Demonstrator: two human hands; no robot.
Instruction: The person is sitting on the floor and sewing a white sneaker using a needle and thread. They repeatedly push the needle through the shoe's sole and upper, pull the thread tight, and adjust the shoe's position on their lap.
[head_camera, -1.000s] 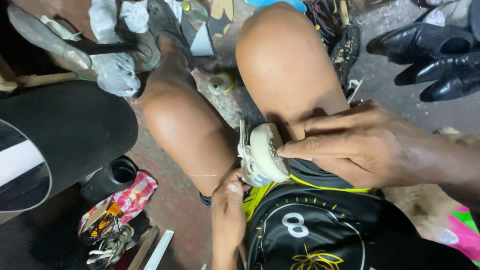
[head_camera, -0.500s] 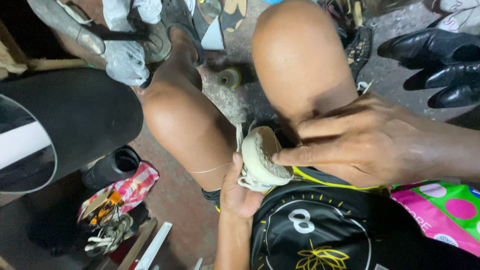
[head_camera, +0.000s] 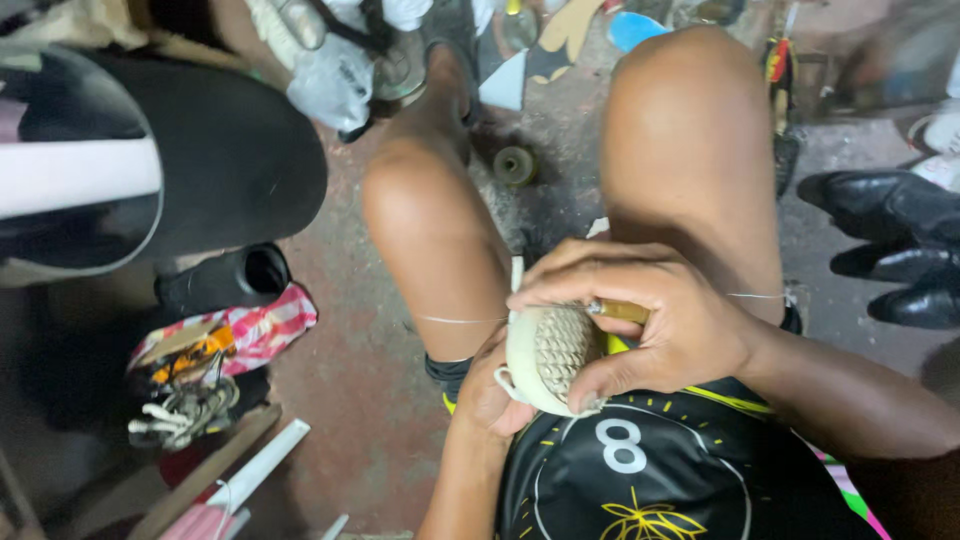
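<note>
A pale cream shoe (head_camera: 548, 358) with a ridged sole facing up rests on my lap between my knees. My left hand (head_camera: 488, 392) cups it from below. My right hand (head_camera: 648, 318) lies over the top of the shoe, thumb along its lower edge, and grips a small tool with a brown wooden handle (head_camera: 622, 311). A thin thread (head_camera: 462, 320) runs taut from the shoe across my left thigh, and another strand (head_camera: 752, 295) shows over my right thigh.
Black leather shoes (head_camera: 895, 245) lie at the right. A black rounded shape with a white stripe (head_camera: 150, 170) fills the upper left. Below it sit a black cup (head_camera: 225, 280) and a striped bag of odds and ends (head_camera: 215, 350). A small spool (head_camera: 515, 165) is on the floor.
The shoe has turned so its ridged sole faces up. My right hand has shifted over its top with the wooden-handled tool, and the view has moved right.
</note>
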